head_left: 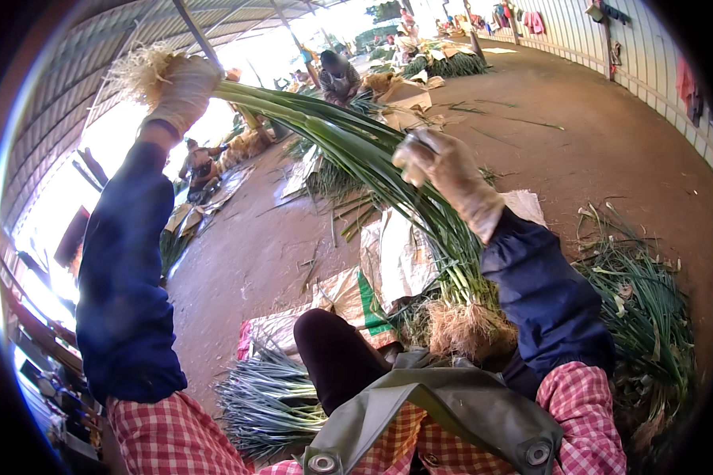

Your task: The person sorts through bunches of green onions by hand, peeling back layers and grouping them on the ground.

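My gloved left hand [186, 91] is raised at the upper left, closed round the root end of a bunch of green onions [313, 119]. Pale stringy roots stick out past the fist, and the long green leaves slant down to the right. My gloved right hand [448, 170] is at the leaves' right side, fingers curled and slightly blurred; a small dark shape shows at its fingers, too unclear to name. Below it, a second bunch of green onions [461, 277] stands roots down between my legs, its tan roots [467, 326] spread out.
Trimmed green onions [269, 400] lie in a pile at my lower left. A heap of leafy onions [638, 301] is at the right. Woven sacks [396, 257] cover the ground ahead. Farther off, one person [339, 79] bends over onions and another person [202, 170] sits at the left.
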`<state>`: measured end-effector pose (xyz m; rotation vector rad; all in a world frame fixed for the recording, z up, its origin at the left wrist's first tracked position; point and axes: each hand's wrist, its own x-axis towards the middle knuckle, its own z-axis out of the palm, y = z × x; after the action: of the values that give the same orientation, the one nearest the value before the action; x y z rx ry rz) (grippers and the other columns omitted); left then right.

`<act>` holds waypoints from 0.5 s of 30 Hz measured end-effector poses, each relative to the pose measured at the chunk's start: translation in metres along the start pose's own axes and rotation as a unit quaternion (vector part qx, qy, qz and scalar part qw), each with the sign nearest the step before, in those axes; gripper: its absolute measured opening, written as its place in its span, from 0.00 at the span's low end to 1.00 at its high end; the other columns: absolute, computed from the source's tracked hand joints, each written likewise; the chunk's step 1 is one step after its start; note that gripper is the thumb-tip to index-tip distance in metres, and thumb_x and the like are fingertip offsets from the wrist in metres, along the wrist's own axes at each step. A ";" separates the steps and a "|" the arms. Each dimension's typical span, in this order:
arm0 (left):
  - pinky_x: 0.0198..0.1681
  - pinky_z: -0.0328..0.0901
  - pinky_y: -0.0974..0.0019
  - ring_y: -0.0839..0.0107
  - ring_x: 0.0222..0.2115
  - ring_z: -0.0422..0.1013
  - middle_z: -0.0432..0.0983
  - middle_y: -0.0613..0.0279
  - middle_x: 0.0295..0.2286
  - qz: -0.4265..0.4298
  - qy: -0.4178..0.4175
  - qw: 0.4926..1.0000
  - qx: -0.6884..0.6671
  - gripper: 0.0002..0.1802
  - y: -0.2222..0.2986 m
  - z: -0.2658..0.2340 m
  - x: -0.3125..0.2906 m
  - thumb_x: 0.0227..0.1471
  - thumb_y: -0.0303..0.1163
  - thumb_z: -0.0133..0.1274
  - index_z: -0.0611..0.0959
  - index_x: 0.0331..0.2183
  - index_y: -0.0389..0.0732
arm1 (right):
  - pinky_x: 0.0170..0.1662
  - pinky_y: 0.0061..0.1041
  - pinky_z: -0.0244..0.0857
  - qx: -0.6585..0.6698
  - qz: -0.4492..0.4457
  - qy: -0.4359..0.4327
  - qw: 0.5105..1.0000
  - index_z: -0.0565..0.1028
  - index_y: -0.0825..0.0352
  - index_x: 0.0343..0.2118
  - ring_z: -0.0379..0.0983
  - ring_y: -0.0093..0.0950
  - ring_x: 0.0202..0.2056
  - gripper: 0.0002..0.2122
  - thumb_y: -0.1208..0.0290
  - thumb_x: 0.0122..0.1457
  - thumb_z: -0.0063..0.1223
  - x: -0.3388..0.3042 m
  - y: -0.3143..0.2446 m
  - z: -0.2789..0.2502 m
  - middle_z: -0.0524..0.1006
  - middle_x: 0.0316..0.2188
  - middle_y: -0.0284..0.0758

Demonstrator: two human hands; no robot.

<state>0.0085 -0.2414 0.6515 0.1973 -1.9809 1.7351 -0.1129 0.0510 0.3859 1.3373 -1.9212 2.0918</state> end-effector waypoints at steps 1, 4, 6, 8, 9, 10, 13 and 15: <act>0.34 0.66 0.58 0.60 0.28 0.74 0.76 0.58 0.24 0.004 0.018 0.999 -0.026 0.07 0.008 -0.012 0.004 0.47 0.31 0.48 0.81 0.24 0.44 | 0.30 0.19 0.69 -0.032 -0.031 0.012 0.999 0.74 0.63 0.34 0.73 0.21 0.27 0.10 0.62 0.61 0.46 0.008 0.003 0.004 0.78 0.29 0.33; 0.33 0.67 0.60 0.61 0.28 0.74 0.76 0.57 0.23 0.010 0.056 0.995 -0.080 0.07 0.029 -0.026 0.028 0.47 0.29 0.48 0.81 0.24 0.42 | 0.34 0.25 0.68 -0.168 -0.198 0.060 0.964 0.74 0.62 0.36 0.74 0.25 0.30 0.11 0.63 0.54 0.56 0.038 0.023 -0.005 0.78 0.29 0.34; 0.33 0.67 0.60 0.62 0.27 0.74 0.75 0.57 0.22 0.017 0.070 0.997 -0.008 0.07 0.033 -0.037 0.026 0.47 0.28 0.48 0.80 0.24 0.42 | 0.37 0.31 0.68 -0.293 -0.310 0.169 0.888 0.73 0.63 0.39 0.74 0.34 0.31 0.17 0.60 0.49 0.61 0.030 0.010 0.003 0.77 0.29 0.37; 0.31 0.67 0.61 0.64 0.25 0.72 0.71 0.59 0.20 0.057 0.161 0.985 0.020 0.03 0.017 -0.004 0.029 0.49 0.27 0.45 0.74 0.28 0.42 | 0.39 0.35 0.66 -0.341 -0.241 0.125 0.900 0.72 0.64 0.44 0.74 0.40 0.32 0.23 0.60 0.47 0.61 0.029 0.025 -0.002 0.77 0.31 0.42; 0.32 0.67 0.61 0.63 0.26 0.72 0.71 0.59 0.21 0.055 0.172 0.983 0.024 0.04 0.010 0.004 0.032 0.50 0.28 0.45 0.74 0.29 0.43 | 0.39 0.35 0.66 -0.384 -0.190 0.096 0.899 0.72 0.64 0.45 0.74 0.40 0.33 0.22 0.60 0.47 0.60 0.024 0.033 -0.012 0.77 0.31 0.43; 0.33 0.67 0.60 0.63 0.27 0.72 0.72 0.59 0.22 0.045 0.162 0.986 0.022 0.05 -0.005 0.009 0.033 0.51 0.29 0.44 0.75 0.30 0.43 | 0.38 0.35 0.66 -0.416 -0.137 0.064 0.897 0.72 0.64 0.46 0.74 0.39 0.33 0.22 0.61 0.47 0.59 0.021 0.045 -0.018 0.77 0.31 0.44; 0.36 0.67 0.59 0.61 0.31 0.73 0.74 0.58 0.27 0.001 0.128 0.992 0.020 0.08 -0.059 0.016 0.028 0.54 0.33 0.42 0.76 0.32 0.44 | 0.37 0.33 0.66 -0.319 0.155 0.011 0.935 0.75 0.65 0.42 0.73 0.34 0.30 0.15 0.67 0.52 0.49 0.002 0.124 -0.053 0.77 0.30 0.43; 0.38 0.66 0.59 0.60 0.33 0.73 0.75 0.58 0.29 -0.030 0.121 0.992 -0.002 0.10 -0.083 0.019 0.024 0.56 0.35 0.41 0.77 0.33 0.44 | 0.41 0.33 0.64 -0.330 0.203 0.032 0.921 0.74 0.63 0.43 0.73 0.36 0.33 0.15 0.64 0.54 0.49 -0.025 0.163 -0.090 0.78 0.32 0.41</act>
<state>0.0180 -0.2693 0.7352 0.0417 -1.7852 1.6342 -0.2333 0.0964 0.2494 0.7610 -2.6895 1.3166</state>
